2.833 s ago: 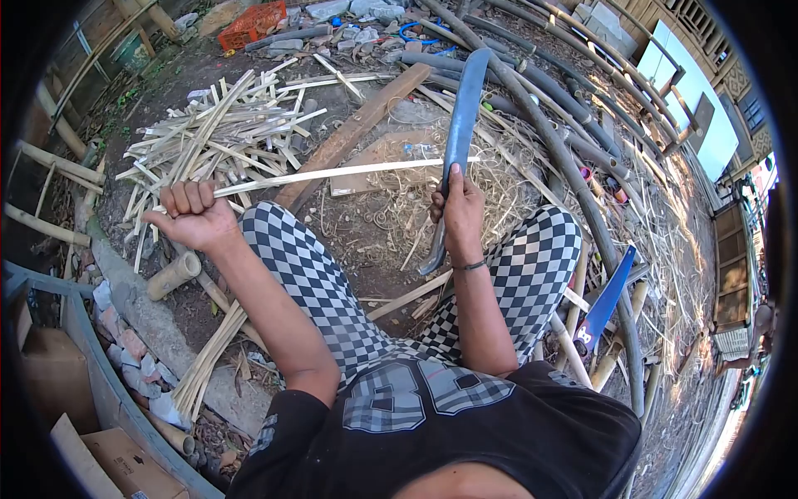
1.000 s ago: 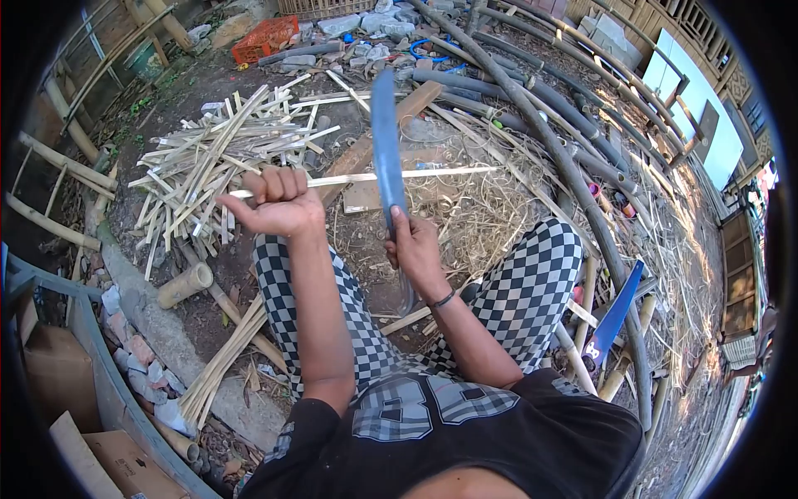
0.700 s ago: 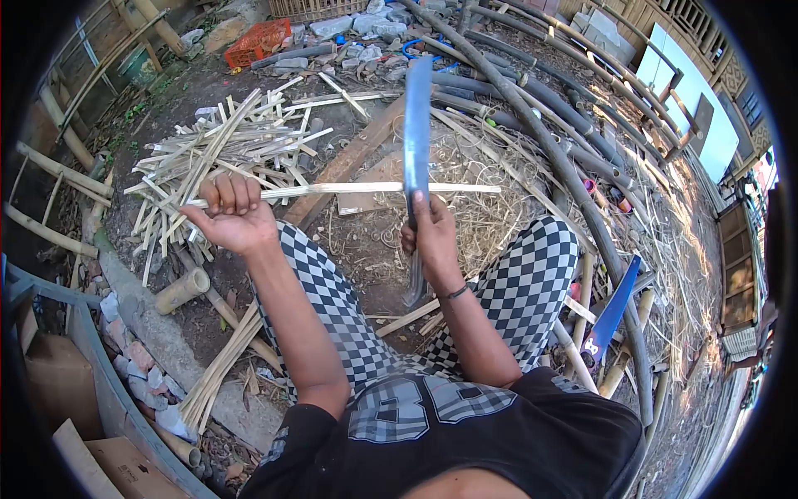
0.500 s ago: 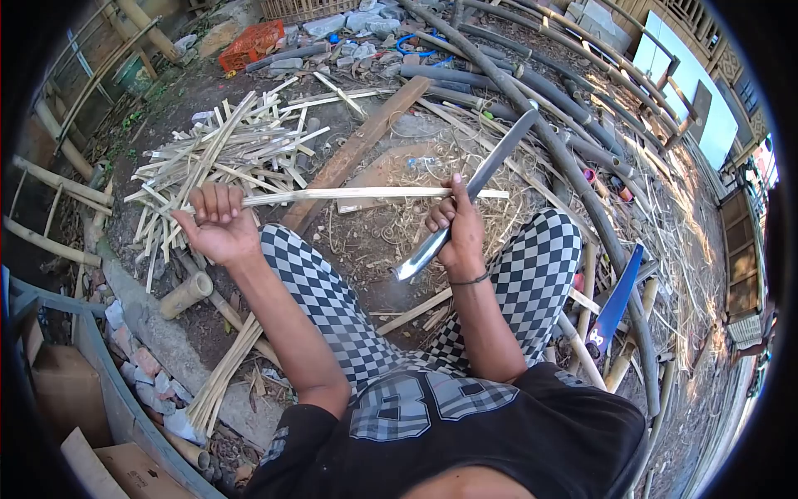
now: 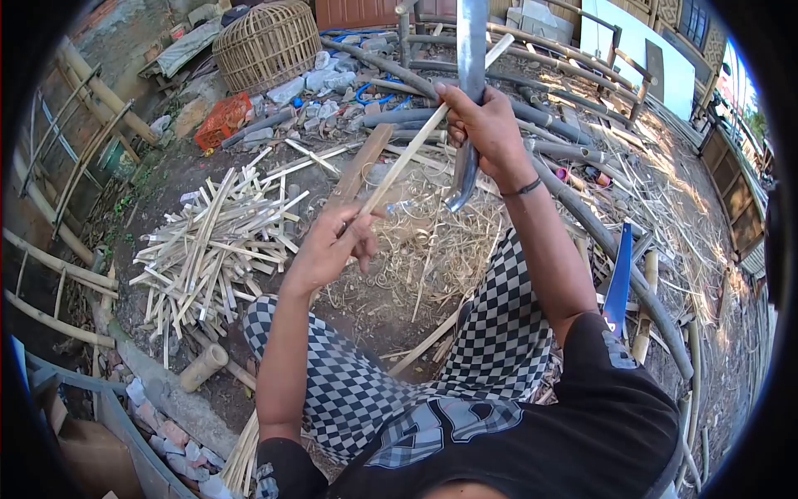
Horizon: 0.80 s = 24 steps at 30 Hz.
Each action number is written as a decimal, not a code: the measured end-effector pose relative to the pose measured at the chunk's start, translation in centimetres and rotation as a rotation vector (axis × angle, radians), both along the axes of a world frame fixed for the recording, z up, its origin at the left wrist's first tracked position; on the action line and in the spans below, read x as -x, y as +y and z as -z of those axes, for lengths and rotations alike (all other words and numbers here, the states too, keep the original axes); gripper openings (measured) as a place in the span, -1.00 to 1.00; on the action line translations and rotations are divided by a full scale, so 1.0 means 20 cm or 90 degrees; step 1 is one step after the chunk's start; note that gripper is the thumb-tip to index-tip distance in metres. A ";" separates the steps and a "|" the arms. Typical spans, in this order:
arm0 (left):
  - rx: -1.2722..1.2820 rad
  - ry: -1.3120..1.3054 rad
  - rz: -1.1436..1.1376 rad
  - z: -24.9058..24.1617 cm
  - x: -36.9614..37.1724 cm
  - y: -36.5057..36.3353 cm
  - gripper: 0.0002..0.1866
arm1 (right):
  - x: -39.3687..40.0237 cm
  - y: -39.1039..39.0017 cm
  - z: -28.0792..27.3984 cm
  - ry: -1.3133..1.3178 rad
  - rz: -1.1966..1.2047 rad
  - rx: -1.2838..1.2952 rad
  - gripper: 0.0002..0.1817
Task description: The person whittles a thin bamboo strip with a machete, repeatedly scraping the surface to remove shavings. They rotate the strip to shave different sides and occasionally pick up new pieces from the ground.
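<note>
A thin pale bamboo strip [image 5: 409,152] slants up to the right in front of me. My left hand [image 5: 324,249] is closed around its lower end, with some fingers loosely bent. Higher up, my right hand [image 5: 490,137] grips a long knife [image 5: 471,50], its broad blade pointing up and its curved shiny end below the fist. The strip passes between the right thumb and the blade, touching or very close to the metal. Curled bamboo shavings [image 5: 416,241] cover the ground beneath both hands.
A heap of cut strips [image 5: 212,241] lies left, beside a wooden plank [image 5: 357,170]. Long poles [image 5: 573,200] run across the right, near a blue-bladed saw [image 5: 618,279]. A woven basket [image 5: 268,48] and orange crate [image 5: 223,121] stand behind.
Both hands have risen and moved forward, the left also to the right. The strip went from nearly level to steeply slanted, and the knife turned more upright. The view tilted up.
</note>
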<state>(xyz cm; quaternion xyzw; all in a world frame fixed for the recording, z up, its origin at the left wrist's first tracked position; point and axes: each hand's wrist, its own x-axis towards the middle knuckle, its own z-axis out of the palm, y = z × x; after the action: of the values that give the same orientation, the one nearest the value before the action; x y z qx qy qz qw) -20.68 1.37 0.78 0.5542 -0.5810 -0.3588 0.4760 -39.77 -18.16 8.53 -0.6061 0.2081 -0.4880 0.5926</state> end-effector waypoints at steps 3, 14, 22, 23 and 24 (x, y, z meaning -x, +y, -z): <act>-0.058 0.134 0.059 0.02 0.02 -0.04 -0.62 | -0.06 -0.06 -0.14 0.075 0.008 0.064 -0.67; -0.055 0.203 -0.079 0.10 -0.11 0.06 -0.64 | -0.05 -0.21 0.11 0.043 -0.033 0.172 -0.75; 0.079 -0.072 -0.238 0.20 -0.02 0.08 -0.69 | -0.07 -0.17 0.16 0.176 0.047 0.156 -0.74; 0.115 -0.151 -0.246 0.21 -0.03 0.09 -0.69 | -0.07 -0.19 0.17 0.171 0.054 0.184 -0.73; 0.152 -0.231 -0.254 0.21 -0.03 0.09 -0.70 | -0.07 -0.19 0.17 0.166 0.060 0.213 -0.72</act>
<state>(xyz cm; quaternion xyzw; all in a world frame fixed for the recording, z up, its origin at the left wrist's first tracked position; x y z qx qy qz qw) -20.14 3.20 -3.43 0.6527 -0.5743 -0.0827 0.4872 -38.46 -22.06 5.03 -0.7434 0.2271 -0.4607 0.4284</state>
